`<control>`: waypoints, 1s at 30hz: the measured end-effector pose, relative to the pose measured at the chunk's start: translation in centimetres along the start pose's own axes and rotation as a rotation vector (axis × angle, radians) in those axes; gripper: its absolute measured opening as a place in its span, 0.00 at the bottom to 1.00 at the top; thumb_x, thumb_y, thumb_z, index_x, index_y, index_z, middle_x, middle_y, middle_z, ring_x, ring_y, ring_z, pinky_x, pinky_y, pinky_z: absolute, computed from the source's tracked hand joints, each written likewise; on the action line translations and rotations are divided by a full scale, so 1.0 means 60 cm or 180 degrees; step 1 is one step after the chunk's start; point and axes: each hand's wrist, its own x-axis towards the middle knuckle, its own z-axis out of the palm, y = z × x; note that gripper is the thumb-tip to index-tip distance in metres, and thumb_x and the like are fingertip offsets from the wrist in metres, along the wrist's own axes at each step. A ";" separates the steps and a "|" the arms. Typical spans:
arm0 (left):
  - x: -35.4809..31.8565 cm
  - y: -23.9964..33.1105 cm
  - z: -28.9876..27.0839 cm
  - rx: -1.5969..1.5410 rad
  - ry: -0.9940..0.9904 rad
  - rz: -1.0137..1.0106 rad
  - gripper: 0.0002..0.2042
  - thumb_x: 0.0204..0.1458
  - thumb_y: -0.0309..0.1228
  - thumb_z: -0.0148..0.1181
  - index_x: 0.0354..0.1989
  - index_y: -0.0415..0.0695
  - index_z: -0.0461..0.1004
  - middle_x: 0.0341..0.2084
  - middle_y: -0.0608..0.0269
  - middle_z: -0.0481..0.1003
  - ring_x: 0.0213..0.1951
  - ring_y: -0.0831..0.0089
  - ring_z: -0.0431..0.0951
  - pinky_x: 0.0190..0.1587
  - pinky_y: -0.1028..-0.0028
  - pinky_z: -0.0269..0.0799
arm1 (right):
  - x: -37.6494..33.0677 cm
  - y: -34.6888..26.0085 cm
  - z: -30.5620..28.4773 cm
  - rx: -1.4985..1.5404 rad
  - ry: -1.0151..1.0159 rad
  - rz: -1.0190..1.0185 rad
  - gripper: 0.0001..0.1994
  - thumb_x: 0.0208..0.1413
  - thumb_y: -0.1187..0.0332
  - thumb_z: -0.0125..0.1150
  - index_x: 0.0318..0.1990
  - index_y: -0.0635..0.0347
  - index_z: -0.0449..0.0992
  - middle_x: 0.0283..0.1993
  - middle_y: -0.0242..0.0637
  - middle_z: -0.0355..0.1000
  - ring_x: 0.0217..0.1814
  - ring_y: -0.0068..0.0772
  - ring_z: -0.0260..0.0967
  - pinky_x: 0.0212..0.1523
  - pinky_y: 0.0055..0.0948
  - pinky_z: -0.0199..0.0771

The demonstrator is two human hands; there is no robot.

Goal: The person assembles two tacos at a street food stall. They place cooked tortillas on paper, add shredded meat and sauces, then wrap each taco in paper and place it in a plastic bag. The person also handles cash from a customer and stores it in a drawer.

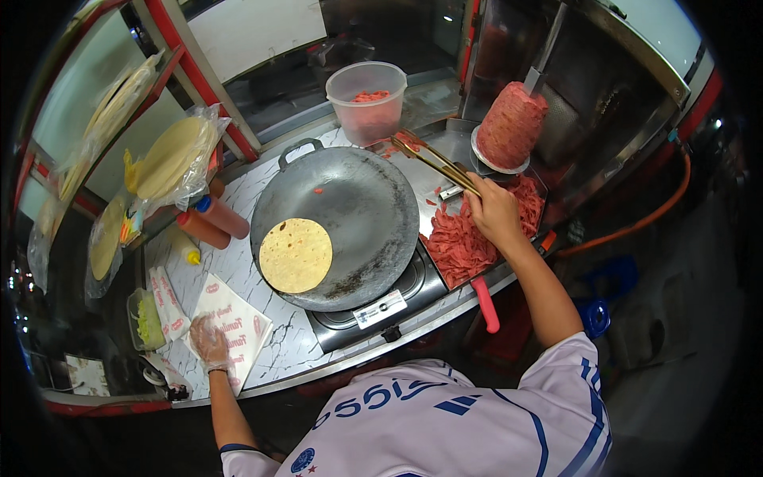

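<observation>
At the centre of a food stall's marble-patterned counter [296, 343], a big dark round pan [358, 215] sits on a small stove [380, 308]; everything else is placed from it. Right of the pan, a tray of shredded red meat [465, 238] lies below an upright cone of meat [511, 125] on a spit. Behind the pan stands a clear plastic tub [368, 99]. Left of the pan hang bags of flatbreads [171, 159], with orange sauce bottles [213, 222] beneath. On the pan's near-left side lies one round flatbread [296, 255]. Left and in front of the pan, the gloved left hand [210, 343] rests, fingers spread and holding nothing, on white printed wrapping paper [230, 327]. The right hand [494, 213], over the meat tray, grips long metal tongs [433, 161], which run back and left toward the tub, tips away from the flatbread. The left hand is nearer the flatbread. Beyond the stall, all is dark.
</observation>
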 end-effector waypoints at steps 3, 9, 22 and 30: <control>0.001 0.000 0.000 -0.0089 0.0060 0.0171 0.21 0.48 0.26 0.58 0.54 0.41 0.71 0.55 0.48 0.68 0.61 0.49 0.65 0.66 0.54 0.56 | 0.004 -0.013 0.000 -0.0036 0.0059 0.0142 0.19 0.60 0.63 0.59 0.57 0.58 0.73 0.36 0.45 0.74 0.35 0.56 0.74 0.37 0.49 0.75; 0.002 -0.007 0.003 0.0033 0.0004 0.0171 0.21 0.48 0.26 0.58 0.54 0.41 0.72 0.55 0.48 0.69 0.61 0.49 0.65 0.66 0.53 0.56 | -0.018 -0.123 0.008 0.0184 -0.0135 -0.0167 0.20 0.59 0.61 0.61 0.57 0.57 0.74 0.36 0.43 0.74 0.32 0.50 0.75 0.33 0.46 0.75; -0.001 -0.016 0.011 -0.0619 0.0078 -0.0024 0.22 0.49 0.26 0.59 0.56 0.42 0.71 0.58 0.48 0.67 0.62 0.50 0.64 0.67 0.54 0.55 | -0.011 -0.115 0.016 -0.0215 -0.0035 -0.0255 0.17 0.59 0.66 0.60 0.56 0.52 0.76 0.31 0.42 0.72 0.30 0.51 0.74 0.30 0.46 0.73; 0.002 0.003 -0.006 -0.0183 -0.0001 0.0117 0.23 0.47 0.25 0.59 0.55 0.40 0.71 0.56 0.49 0.68 0.62 0.50 0.64 0.67 0.53 0.55 | 0.017 -0.039 -0.019 -0.0667 -0.0016 0.0063 0.15 0.59 0.65 0.59 0.54 0.52 0.76 0.34 0.44 0.73 0.34 0.53 0.74 0.34 0.48 0.74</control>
